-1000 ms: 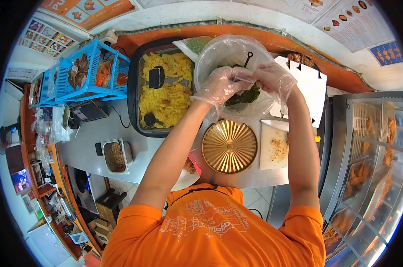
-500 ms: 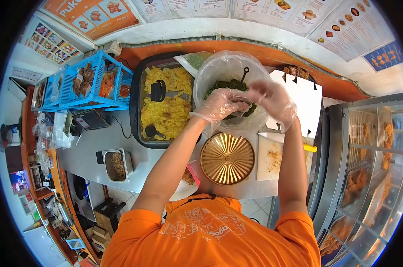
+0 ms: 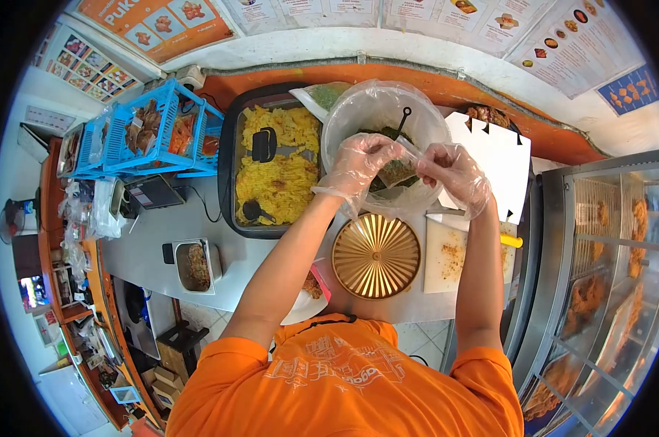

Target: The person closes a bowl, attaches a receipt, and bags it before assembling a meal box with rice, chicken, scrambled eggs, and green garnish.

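Note:
Both my hands wear clear plastic gloves over a tub [image 3: 337, 109] lined with clear plastic, which holds dark green food and a black-handled utensil [image 3: 404, 120]. Between them hangs a small clear bag [image 3: 396, 173] with greenish contents. My left hand [image 3: 366, 164] pinches the bag's top at one side. At the other side my right hand [image 3: 452, 173] grips the top with its fingertips. Just below the tub lies a round gold ribbed lid [image 3: 376, 256]. Left of the tub, a black tray [image 3: 227, 175] holds yellow food with a black scoop on it.
A cutting board [image 3: 446, 280] with crumbs and a yellow-handled knife [image 3: 511, 240] are at the right, below white cardboard [image 3: 500, 164]. Blue baskets [image 3: 144, 156] and a metal container [image 3: 211, 255] stand left. A glass display cabinet [image 3: 555, 255] is far right.
My right hand has moved down and closed on the bag's top. The small bag now hangs in plain view between my hands. The view has shifted slightly.

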Demonstrator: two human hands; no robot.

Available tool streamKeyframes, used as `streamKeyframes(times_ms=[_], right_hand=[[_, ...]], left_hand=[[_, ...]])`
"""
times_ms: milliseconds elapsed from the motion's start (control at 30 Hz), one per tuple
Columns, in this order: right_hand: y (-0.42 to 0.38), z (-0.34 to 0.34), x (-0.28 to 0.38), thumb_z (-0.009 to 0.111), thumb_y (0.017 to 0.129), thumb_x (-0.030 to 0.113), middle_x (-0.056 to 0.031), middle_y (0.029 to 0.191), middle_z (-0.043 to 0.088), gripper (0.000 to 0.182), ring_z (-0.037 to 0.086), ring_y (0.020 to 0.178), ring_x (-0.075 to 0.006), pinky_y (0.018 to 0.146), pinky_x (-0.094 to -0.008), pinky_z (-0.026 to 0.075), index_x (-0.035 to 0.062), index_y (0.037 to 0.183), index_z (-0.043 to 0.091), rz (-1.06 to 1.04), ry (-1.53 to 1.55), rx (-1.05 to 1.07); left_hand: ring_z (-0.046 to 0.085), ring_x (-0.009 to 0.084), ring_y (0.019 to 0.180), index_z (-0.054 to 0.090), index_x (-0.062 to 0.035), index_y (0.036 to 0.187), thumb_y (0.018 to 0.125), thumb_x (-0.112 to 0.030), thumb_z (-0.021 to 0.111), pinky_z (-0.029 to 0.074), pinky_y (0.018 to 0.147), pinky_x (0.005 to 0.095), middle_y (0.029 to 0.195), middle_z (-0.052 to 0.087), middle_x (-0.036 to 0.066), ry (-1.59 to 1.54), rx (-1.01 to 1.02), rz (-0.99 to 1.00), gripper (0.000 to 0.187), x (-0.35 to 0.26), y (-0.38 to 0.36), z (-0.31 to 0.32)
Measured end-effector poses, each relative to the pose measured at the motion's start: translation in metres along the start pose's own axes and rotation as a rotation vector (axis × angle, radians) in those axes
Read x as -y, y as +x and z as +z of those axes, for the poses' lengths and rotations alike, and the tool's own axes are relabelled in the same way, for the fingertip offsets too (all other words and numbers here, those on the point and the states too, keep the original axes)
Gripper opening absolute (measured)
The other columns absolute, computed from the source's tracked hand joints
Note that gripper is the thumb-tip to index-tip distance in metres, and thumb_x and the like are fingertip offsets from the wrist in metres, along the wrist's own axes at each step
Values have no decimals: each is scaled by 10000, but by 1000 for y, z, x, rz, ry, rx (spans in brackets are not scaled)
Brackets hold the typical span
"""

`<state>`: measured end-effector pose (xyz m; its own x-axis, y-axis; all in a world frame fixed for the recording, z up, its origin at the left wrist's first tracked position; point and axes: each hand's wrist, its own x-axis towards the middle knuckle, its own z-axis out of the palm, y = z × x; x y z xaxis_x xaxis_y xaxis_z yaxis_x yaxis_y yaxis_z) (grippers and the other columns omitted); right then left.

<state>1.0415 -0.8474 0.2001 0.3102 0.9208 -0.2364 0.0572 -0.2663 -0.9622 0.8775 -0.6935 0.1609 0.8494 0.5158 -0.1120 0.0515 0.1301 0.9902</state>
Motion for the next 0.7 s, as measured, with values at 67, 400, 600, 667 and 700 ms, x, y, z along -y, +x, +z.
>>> streamKeyframes(times_ms=[67,400,600,667,700], right_hand=[[0,7,9,677,943,206,-15,714,618,222,541,661,-91,616,-253,441,14,832,671,-28,-100,-79],[12,4,7,655,941,214,-21,727,629,234,539,659,-96,621,-256,451,-12,905,703,-4,-43,-126],[5,12,6,669,941,221,-14,670,593,256,507,620,-95,592,-269,416,14,790,662,-48,-34,-65],[6,10,5,660,939,206,-16,714,614,231,532,662,-95,625,-262,436,9,818,667,-22,-36,-56],[7,11,7,650,937,192,-18,759,636,209,557,703,-95,657,-255,455,4,847,671,6,-39,-47]], left_hand=[[637,99,848,735,-3,972,902,-256,739,504,802,280,881,730,56,150,26,-3,263,-9,-3,0],[656,106,824,740,-7,974,856,-245,784,520,761,278,907,741,60,59,-32,22,269,1,-3,-8],[624,104,854,716,10,957,927,-277,692,490,787,274,916,710,47,17,17,-33,289,-21,-8,-2],[605,116,833,699,8,988,941,-292,673,475,766,274,872,688,44,219,0,121,305,-23,-7,-2],[605,116,833,699,8,988,941,-292,673,475,766,274,872,688,44,218,-1,116,305,-20,-6,-2]])
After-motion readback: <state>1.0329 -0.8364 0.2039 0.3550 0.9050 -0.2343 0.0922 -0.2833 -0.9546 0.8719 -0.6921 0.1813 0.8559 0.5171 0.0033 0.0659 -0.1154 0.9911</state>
